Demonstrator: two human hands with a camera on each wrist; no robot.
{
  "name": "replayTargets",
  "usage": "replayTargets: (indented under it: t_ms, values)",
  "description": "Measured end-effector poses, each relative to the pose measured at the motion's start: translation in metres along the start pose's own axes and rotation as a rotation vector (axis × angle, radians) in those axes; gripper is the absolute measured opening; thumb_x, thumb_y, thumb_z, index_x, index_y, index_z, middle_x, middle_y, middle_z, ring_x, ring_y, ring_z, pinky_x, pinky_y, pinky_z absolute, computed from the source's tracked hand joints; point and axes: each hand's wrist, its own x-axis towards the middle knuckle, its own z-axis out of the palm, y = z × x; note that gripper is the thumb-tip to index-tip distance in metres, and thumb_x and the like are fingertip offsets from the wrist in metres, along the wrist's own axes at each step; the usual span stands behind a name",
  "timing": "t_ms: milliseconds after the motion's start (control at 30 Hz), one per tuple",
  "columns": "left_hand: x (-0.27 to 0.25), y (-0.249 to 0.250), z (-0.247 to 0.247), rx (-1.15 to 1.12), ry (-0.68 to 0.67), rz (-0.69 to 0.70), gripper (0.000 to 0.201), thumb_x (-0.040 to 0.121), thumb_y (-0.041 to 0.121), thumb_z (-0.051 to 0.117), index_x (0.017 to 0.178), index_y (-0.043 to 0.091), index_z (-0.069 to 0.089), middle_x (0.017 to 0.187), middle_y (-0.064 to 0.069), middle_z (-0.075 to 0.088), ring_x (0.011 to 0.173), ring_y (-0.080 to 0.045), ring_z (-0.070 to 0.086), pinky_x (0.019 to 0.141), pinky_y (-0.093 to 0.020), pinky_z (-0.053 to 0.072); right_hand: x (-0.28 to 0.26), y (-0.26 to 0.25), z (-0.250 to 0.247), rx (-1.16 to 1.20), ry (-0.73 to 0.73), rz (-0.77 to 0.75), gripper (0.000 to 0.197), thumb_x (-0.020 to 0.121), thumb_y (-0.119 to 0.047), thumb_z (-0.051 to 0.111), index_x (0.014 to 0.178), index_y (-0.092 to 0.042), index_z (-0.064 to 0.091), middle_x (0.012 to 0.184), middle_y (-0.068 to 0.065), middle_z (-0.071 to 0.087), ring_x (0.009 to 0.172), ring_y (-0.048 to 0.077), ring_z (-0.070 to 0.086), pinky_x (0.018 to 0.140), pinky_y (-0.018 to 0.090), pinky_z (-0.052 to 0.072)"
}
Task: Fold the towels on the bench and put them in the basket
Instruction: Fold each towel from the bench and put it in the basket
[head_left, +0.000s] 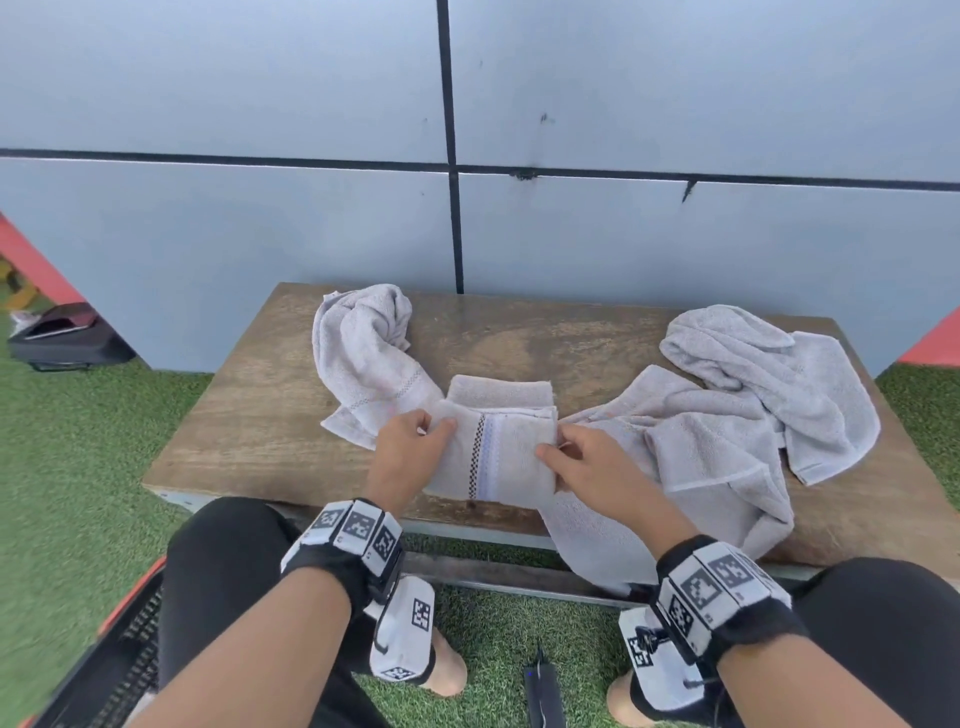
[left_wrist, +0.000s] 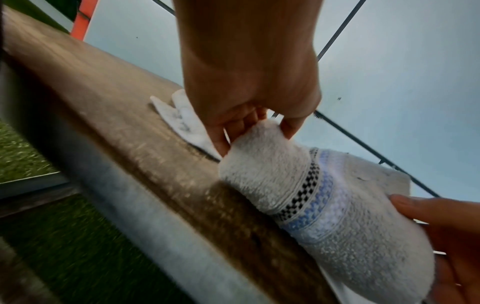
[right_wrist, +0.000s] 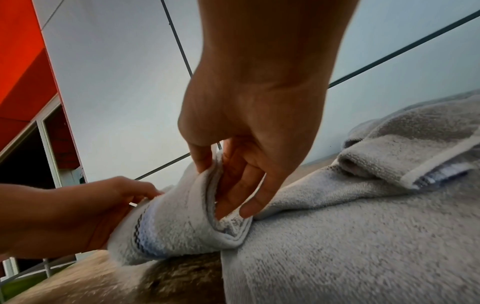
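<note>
Hands (head_left: 410, 441) (head_left: 587, 462) pinch folded terry towel (head_left: 498, 447), seemingly lifted slightly.

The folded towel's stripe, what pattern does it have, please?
Black-and-white checks beside a pale blue band; clearest in the left wrist view.

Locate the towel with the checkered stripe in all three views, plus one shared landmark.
Head: striped towel at centre, on the bench's near edge, between both hands.
Left wrist: lower right, left hand pinching its upper end.
Right wrist: lower centre-left, right hand gripping its edge.
Shared landmark: its black checkered stripe shows in all three.
</note>
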Motion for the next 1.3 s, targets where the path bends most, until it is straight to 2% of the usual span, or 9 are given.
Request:
replayTargets:
  t_ms: [100, 233, 367, 433, 700, 867, 1033, 1200, 1300]
  values:
    - [-0.001, -0.009, 0.006, 0.044, -0.024, -0.015, 0.04, 0.095, 0.033, 0.058, 0.066, 0.015, 0.038, 0.053, 0.003, 0.036, 0.046, -0.012, 0.034, 0.045, -0.022, 0.025, 0.003, 0.005, 0.006, -0.117, 0.015, 0.039, 0.029, 0.098, -0.031, 0.058, 0.081, -0.007, 0.058, 0.072, 0.005, 0.067, 0.065, 0.017, 0.063, 0.072, 0.043, 0.055]
    - [0.007, -0.002, 0.01, 0.0, 0.058, 0.012, 0.04, 0.097, 0.035, 0.053, 0.065, 0.016, 0.04, 0.056, 0.002, 0.039, 0.05, -0.013, 0.035, 0.049, -0.028, 0.027, 0.013, 0.007, 0.007, -0.051, 0.085, 0.06, 0.029, 0.099, -0.032, 0.054, 0.088, -0.005, 0.059, 0.076, 0.007, 0.066, 0.067, 0.021, 0.063, 0.067, 0.041, 0.054]
    - [0.028, 0.008, 0.015, 0.09, 0.133, 0.073, 0.042, 0.099, 0.04, 0.05, 0.066, 0.015, 0.042, 0.058, 0.004, 0.043, 0.052, -0.013, 0.039, 0.052, -0.029, 0.033, 0.032, 0.001, 0.007, -0.07, 0.23, 0.051, 0.03, 0.1, -0.032, 0.052, 0.078, -0.011, 0.051, 0.069, -0.001, 0.052, 0.06, 0.012, 0.046, 0.057, 0.027, 0.037]
    - [0.04, 0.009, 0.019, 0.163, 0.142, 0.095, 0.043, 0.099, 0.042, 0.048, 0.066, 0.016, 0.04, 0.059, 0.003, 0.045, 0.054, -0.015, 0.042, 0.054, -0.032, 0.036, 0.045, 0.0, 0.007, -0.126, 0.278, 0.076, 0.03, 0.1, -0.031, 0.051, 0.075, -0.013, 0.05, 0.067, -0.003, 0.05, 0.059, 0.012, 0.044, 0.054, 0.025, 0.032]
    - [0.073, 0.005, 0.037, 0.507, 0.125, 0.043, 0.043, 0.102, 0.052, 0.035, 0.087, 0.015, 0.052, 0.079, -0.004, 0.061, 0.076, -0.027, 0.06, 0.068, -0.04, 0.051, 0.086, 0.015, 0.008, -0.272, 0.309, 0.185, 0.04, 0.099, -0.031, 0.051, 0.065, -0.013, 0.043, 0.059, 0.0, 0.047, 0.053, 0.013, 0.043, 0.049, 0.028, 0.031]
    - [0.081, 0.006, 0.045, 0.677, 0.137, 0.095, 0.049, 0.103, 0.054, 0.028, 0.1, 0.013, 0.055, 0.088, -0.01, 0.065, 0.083, -0.033, 0.065, 0.064, -0.037, 0.046, 0.094, 0.022, 0.01, -0.369, 0.335, 0.218, 0.043, 0.1, -0.038, 0.046, 0.063, -0.015, 0.043, 0.059, 0.0, 0.051, 0.055, 0.017, 0.049, 0.052, 0.033, 0.033]
    - [0.084, 0.008, 0.046, 0.7, 0.152, 0.109, 0.049, 0.103, 0.054, 0.029, 0.099, 0.013, 0.056, 0.085, -0.01, 0.066, 0.08, -0.033, 0.065, 0.065, -0.037, 0.049, 0.099, 0.027, 0.013, -0.417, 0.362, 0.258, 0.042, 0.099, -0.044, 0.042, 0.067, -0.017, 0.048, 0.067, 0.003, 0.059, 0.065, 0.023, 0.057, 0.059, 0.034, 0.04]
    - [0.085, 0.012, 0.043, 0.705, 0.087, 0.06, 0.05, 0.103, 0.054, 0.028, 0.103, 0.013, 0.057, 0.089, -0.011, 0.064, 0.087, -0.034, 0.064, 0.066, -0.036, 0.044, 0.101, 0.024, 0.012, -0.423, 0.346, 0.285, 0.041, 0.098, -0.045, 0.043, 0.069, -0.016, 0.049, 0.072, 0.005, 0.061, 0.068, 0.025, 0.059, 0.059, 0.033, 0.042]
    - [0.091, 0.012, 0.033, 0.539, -0.009, 0.004, 0.048, 0.102, 0.054, 0.031, 0.091, 0.012, 0.053, 0.085, -0.006, 0.06, 0.088, -0.032, 0.063, 0.069, -0.035, 0.042, 0.101, 0.018, 0.005, -0.372, 0.305, 0.335, 0.035, 0.097, -0.047, 0.047, 0.093, -0.012, 0.05, 0.086, 0.006, 0.061, 0.077, 0.026, 0.06, 0.064, 0.035, 0.046]
